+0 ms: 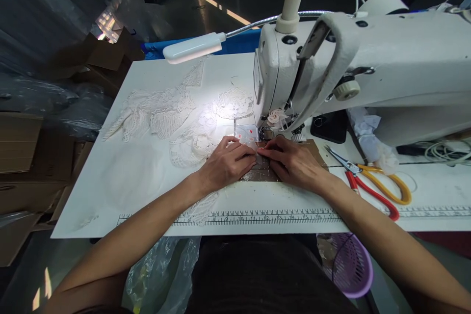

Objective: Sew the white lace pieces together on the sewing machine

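My left hand point(230, 163) rests in front of the sewing machine point(274, 76), its fingers curled together over the edge of the white lace point(201, 146). The lace trails from under that hand to the left across the table. Facing it, my right hand point(292, 159) pinches with thumb and forefinger at a small pale bit near the needle area; what it holds is too small to name. Both hands lie low over the brownish metal plate point(257, 175), just before the presser foot point(266, 133). A pale fabric rose point(275, 117) hangs on the machine head.
Red-and-yellow-handled scissors point(382, 184) lie right of my right forearm. Behind them are a black phone-like slab point(329, 126) and white cloth scraps point(368, 130). A lamp point(195, 48) hangs over more lace point(165, 108). A ruler strip point(257, 217) edges the table; a purple basket point(355, 267) stands below.
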Demonstrator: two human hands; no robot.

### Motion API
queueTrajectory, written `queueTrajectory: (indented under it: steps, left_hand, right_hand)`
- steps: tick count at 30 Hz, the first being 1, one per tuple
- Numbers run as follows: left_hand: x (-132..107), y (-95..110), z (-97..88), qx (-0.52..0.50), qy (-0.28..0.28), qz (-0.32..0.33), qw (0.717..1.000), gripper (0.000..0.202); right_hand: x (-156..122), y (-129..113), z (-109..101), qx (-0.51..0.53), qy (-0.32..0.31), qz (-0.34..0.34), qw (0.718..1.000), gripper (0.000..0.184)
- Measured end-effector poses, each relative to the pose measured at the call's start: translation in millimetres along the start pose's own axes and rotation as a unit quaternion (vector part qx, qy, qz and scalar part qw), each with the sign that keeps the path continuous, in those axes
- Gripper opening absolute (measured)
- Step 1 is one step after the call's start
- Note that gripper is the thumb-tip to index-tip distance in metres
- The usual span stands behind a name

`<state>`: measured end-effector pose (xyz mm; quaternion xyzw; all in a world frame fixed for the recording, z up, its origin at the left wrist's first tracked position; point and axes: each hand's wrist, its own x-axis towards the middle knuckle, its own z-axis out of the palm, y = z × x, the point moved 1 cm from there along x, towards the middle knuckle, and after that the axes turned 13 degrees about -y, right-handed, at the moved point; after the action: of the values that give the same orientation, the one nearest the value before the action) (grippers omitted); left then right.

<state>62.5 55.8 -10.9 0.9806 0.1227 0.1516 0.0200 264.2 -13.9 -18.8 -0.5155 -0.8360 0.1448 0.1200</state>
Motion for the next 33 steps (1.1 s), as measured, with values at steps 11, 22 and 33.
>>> queueTrajectory:
  steps: [11,22,33]
  left_hand:
    - [-1.5,2.4,2.0,0.025,-0.004,-0.008,1.000,0.011]
    - [-2.6,2.2,4.7,0.018,0.011,-0.007,1.000,0.010]
    - [-2.4,-0.7,4.0,-0.012,-0.020,-0.007,1.000,0.011]
  right_hand:
    - [-0.6,4.1,-7.7,0.120,0.032,0.031,0.992,0.039]
    - [-1.7,5.1,-5.2,0.093,0.061,0.027,0.993,0.037]
    - [-6.8,0.7,-4.3,0.045,-0.003,-0.053,0.998,0.037]
